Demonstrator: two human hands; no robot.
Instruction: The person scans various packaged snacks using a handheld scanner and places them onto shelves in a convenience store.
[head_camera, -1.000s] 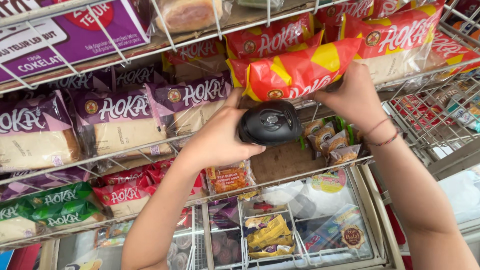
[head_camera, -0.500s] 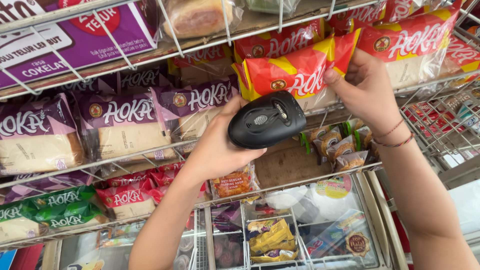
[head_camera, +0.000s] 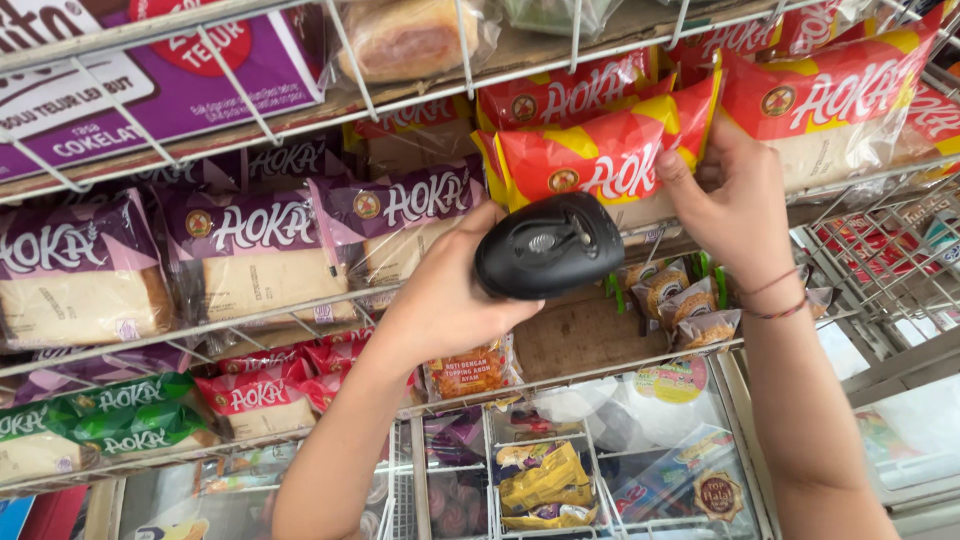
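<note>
The left hand (head_camera: 445, 300) is closed around a black scanner (head_camera: 548, 245), fingers wrapped on its handle from the left so that the rounded head juts out to the right of the palm. The head sits just below a red and yellow bread pack (head_camera: 600, 160) and points up toward it; whether the two touch cannot be told.

The right hand (head_camera: 735, 200) grips that same pack at its right edge, thumb on the front near the lower corner and the other fingers tucked behind the wrapper. The pack is tilted, its left end lower than its right, and stands at the front of a white wire shelf (head_camera: 250, 315) that runs across the view. The scanner lies between the two hands, nearer the left one, with the pack above both.

Left of the scanner, on the same wire shelf, stand purple bread packs (head_camera: 250, 260). Right of the pack held in the right hand stands another red pack (head_camera: 840, 110), close beside it. Below the scanner, on the next tier down, lie small snack packets (head_camera: 690, 300) under the right wrist and an orange packet (head_camera: 470, 370) under the left wrist. Further down and to the left of the scanner are green packs (head_camera: 100, 410). Thin bracelets (head_camera: 775, 300) circle the right wrist.
</note>
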